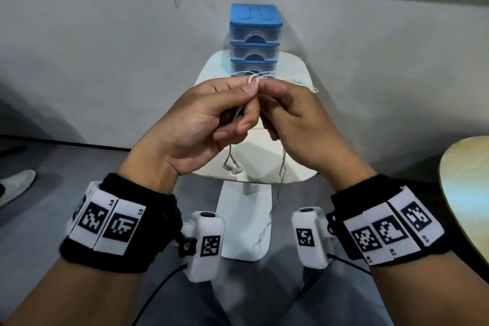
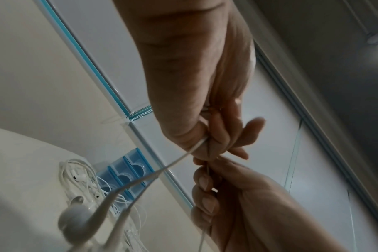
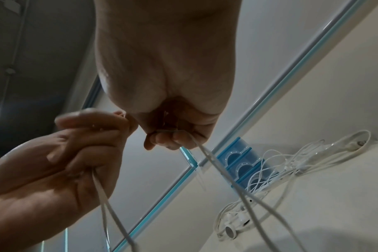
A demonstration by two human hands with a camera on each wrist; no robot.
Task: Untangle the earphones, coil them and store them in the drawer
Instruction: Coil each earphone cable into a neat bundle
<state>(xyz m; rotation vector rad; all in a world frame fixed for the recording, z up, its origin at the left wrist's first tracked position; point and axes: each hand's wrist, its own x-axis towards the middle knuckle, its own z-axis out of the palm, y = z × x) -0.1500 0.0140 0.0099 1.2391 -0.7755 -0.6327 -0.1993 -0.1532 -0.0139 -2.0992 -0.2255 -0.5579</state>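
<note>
Both hands meet above a small white table (image 1: 296, 66). The left hand (image 1: 201, 119) and right hand (image 1: 293, 116) each pinch the white earphones (image 1: 232, 164) cable with curled fingers (image 1: 248, 88). The cable hangs straight down, earbuds lowest. Blue drawers (image 1: 254, 40) stand behind.

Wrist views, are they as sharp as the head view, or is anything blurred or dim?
Head view: sharp and evenly lit, hands and blue drawer unit crisp. Left wrist view: dim, the dangling earbuds a soft blur. Right wrist view: dim, near cable strands blurred, and the right hand shadowed.
</note>
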